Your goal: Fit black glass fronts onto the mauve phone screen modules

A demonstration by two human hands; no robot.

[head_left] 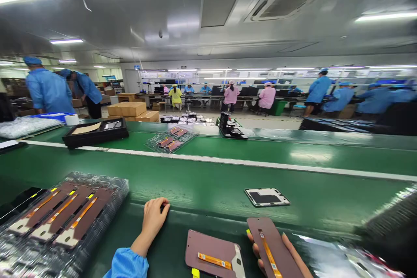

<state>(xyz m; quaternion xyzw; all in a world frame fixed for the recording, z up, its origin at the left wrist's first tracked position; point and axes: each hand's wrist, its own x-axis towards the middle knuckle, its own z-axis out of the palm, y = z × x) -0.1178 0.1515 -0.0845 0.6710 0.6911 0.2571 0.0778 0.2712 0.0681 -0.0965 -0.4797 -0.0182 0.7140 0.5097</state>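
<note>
My right hand [254,252] grips a phone screen [265,243] by its long edges, its brown back and orange flex cable facing up. Left of it another phone screen [211,249] lies on the green surface, with a yellow tab at its lower corner. My left hand [155,217] rests on the green surface with its fingers curled in; nothing shows in it. Beside that hand, a clear plastic tray [120,186] carries several phone screens [61,213] with orange flex cables. Farther off lies a flat phone-shaped part [267,196] with a dark middle and pale border.
Clear plastic packaging [329,254] lies at right. Across the white strip [195,159] are a black tray [96,134], a plastic tray with screens [171,140] and a black fixture [230,128]. Cardboard boxes [127,108] and several co-workers in smocks are beyond.
</note>
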